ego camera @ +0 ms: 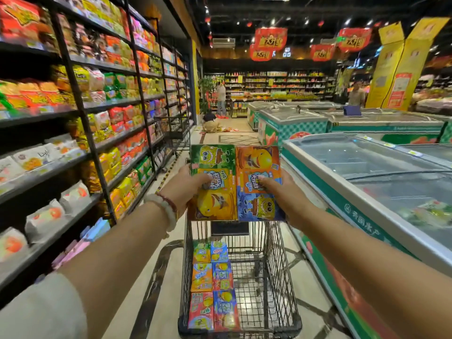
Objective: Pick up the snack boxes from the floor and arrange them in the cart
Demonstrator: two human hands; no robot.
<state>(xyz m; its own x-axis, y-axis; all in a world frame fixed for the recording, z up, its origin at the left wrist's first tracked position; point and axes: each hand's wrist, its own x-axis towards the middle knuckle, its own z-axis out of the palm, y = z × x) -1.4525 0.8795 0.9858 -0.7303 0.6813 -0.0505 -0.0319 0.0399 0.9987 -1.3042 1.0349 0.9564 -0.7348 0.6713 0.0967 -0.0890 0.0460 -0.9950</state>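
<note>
You see glossy printed cardboard snack boxes (236,182), a black wire-metal cart (278,277), polished stone-like floor (166,277), and glass freezer lids (367,165).

Snack boxes (214,285) line the cart's (276,265) left side, shelves (73,106) left, freezers (367,172) right.

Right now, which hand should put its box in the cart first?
Probably the left hand. Its green and yellow box hangs over the left side of the cart, where the packed boxes lie. The right hand holds the orange and blue box over the bare side.
</note>
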